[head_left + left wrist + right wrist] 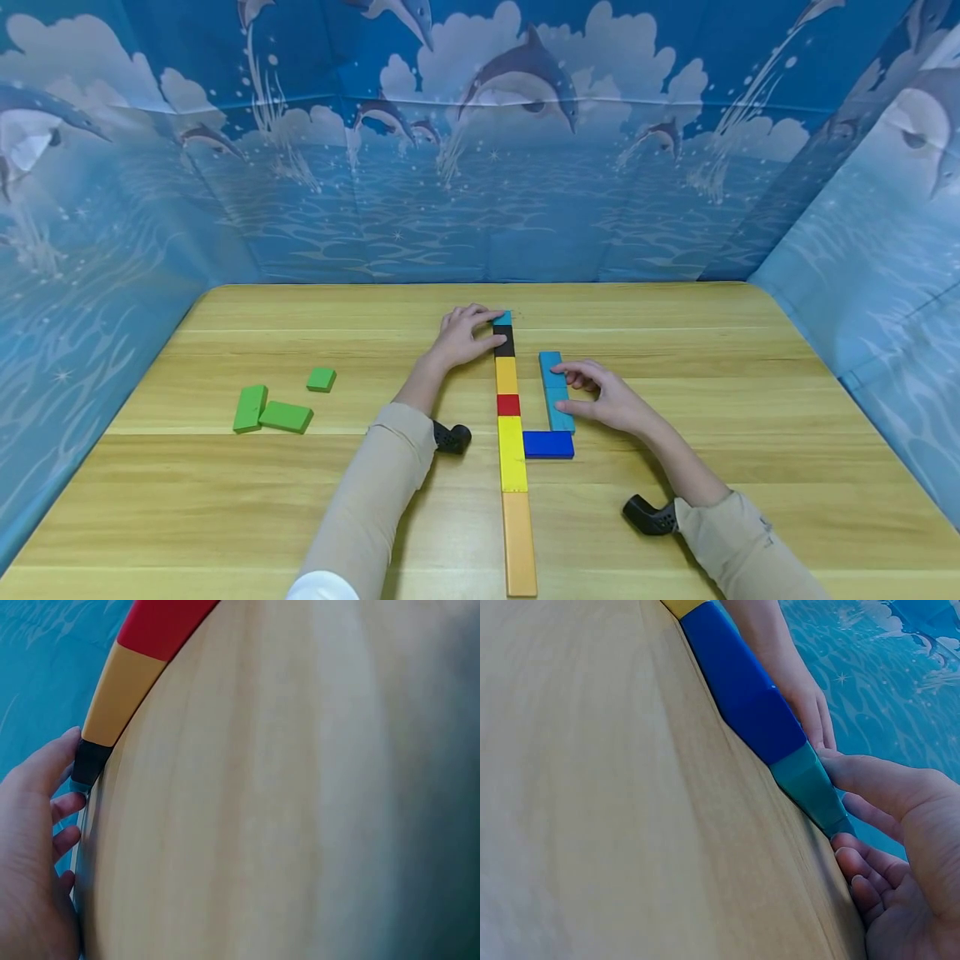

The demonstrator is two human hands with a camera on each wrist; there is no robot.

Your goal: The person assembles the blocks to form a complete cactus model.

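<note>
A straight row of flat coloured blocks runs away from me down the middle of the table. At its far end my left hand (461,337) has its index fingertip on a small light blue block (506,318) and its thumb on a black block (507,351). Two light blue blocks lie end to end to the right of the row: a far one (551,358) and a near one (559,422). On these rest the spread index finger and thumb of my right hand (611,402). A dark blue block (548,445) joins their near end to the row's yellow block (513,454).
Between the black and yellow blocks lie an orange-yellow block (506,375) and a red block (508,405). A tan block (519,546) forms the near end. Three green blocks (286,417) sit at the left. Dolphin-print cloth (420,217) hangs behind the table.
</note>
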